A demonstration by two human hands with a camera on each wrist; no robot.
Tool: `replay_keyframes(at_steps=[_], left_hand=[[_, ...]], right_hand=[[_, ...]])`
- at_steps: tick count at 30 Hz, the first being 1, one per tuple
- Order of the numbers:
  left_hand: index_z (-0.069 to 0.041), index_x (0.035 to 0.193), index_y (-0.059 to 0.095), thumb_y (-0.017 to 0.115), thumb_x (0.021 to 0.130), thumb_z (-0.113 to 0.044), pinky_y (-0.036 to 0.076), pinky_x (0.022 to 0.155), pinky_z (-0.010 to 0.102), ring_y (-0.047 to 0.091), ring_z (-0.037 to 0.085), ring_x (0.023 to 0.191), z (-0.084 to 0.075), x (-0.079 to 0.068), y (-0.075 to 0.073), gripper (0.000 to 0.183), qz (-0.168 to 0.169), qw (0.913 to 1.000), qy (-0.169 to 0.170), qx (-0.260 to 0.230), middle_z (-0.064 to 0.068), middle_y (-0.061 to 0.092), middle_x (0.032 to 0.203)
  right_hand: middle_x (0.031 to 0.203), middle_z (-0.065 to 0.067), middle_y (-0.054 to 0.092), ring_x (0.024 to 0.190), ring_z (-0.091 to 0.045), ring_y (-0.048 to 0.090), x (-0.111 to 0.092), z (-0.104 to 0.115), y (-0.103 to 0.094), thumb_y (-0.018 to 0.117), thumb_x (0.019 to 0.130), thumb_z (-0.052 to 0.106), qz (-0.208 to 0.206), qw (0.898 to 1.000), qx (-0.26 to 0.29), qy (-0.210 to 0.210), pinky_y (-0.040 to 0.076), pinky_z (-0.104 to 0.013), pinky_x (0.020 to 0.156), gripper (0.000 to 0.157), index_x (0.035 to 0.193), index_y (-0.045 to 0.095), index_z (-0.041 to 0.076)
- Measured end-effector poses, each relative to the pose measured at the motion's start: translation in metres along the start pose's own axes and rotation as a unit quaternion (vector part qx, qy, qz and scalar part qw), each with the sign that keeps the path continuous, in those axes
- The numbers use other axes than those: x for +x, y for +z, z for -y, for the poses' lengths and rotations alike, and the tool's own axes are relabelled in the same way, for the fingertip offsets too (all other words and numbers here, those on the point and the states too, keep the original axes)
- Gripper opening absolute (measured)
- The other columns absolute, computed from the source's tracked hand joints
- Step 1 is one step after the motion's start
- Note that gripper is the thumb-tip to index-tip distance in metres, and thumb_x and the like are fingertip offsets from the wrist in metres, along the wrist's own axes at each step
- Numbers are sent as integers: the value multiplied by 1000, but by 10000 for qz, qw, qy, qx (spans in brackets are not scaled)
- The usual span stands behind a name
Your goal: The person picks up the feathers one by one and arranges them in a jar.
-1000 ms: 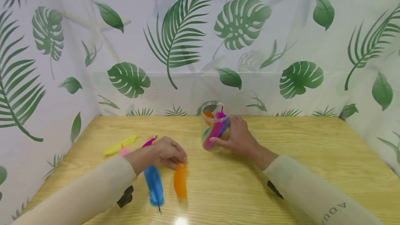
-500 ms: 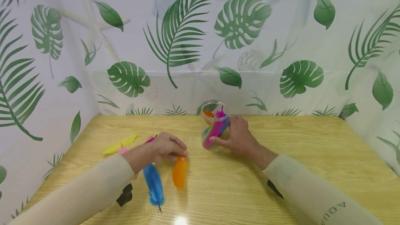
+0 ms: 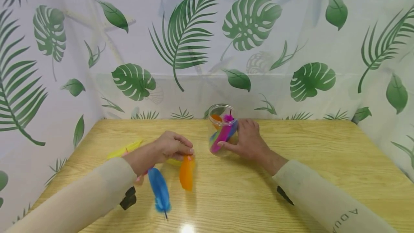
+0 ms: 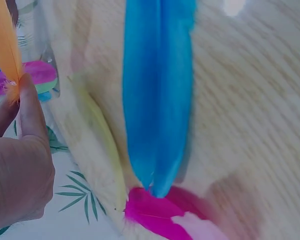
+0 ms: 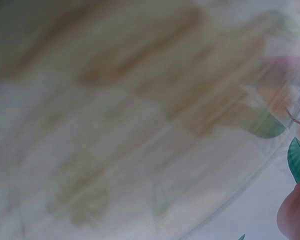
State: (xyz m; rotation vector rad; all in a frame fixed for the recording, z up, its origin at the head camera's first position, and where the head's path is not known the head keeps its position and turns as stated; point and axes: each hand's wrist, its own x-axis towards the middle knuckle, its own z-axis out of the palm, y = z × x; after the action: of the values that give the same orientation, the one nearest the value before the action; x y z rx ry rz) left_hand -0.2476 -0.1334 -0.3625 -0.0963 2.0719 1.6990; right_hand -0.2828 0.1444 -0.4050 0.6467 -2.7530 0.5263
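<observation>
My left hand (image 3: 173, 147) pinches an orange feather (image 3: 186, 175) near its quill, and the feather hangs down over the table. In the left wrist view that orange feather (image 4: 4, 42) points upward from between thumb and finger. My right hand (image 3: 250, 139) holds the side of a clear open-topped jar (image 3: 223, 109) standing upright. Inside the jar are a magenta feather (image 3: 223, 137) and other orange, blue and green ones. Below my left forearm lies a blue feather (image 3: 159, 190). Most of the jar's far side is hidden from the right wrist view, which is blurred.
A yellow feather (image 3: 124, 150) lies at the left, and another yellow piece (image 3: 174, 162) shows beneath the left hand. Magenta (image 4: 160, 215) and pale pink feathers (image 4: 202, 227) appear in the left wrist view. A leaf-print curtain (image 3: 194, 46) stands behind the wooden table (image 3: 307, 143).
My left hand has risen slightly away from me, lifting the orange feather with it. A yellow piece now shows beneath that hand. The right hand and jar have stayed put.
</observation>
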Motion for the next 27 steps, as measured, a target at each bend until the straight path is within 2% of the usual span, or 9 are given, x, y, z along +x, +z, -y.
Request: replay_keyframes(at_steps=[11, 27], left_hand=[[16, 120, 59, 66, 91, 6, 60, 75, 34, 76, 23, 81, -18, -2, -5, 32, -37, 9989, 310, -336, 11, 73, 86], [14, 118, 60, 63, 93, 5, 60, 78, 35, 75, 20, 78, -43, -4, -8, 27, 59, 9969, 512, -597, 10, 74, 84]], right_hand=[[132, -17, 54, 131, -36, 41, 0, -2, 1, 67, 81, 67, -76, 9999, 17, -65, 24, -56, 112, 91, 139, 43, 1], [136, -17, 53, 133, -36, 40, 0, -3, 1, 67, 82, 66, 37, 9997, 229, -90, 21, -57, 115, 92, 143, 41, 2]])
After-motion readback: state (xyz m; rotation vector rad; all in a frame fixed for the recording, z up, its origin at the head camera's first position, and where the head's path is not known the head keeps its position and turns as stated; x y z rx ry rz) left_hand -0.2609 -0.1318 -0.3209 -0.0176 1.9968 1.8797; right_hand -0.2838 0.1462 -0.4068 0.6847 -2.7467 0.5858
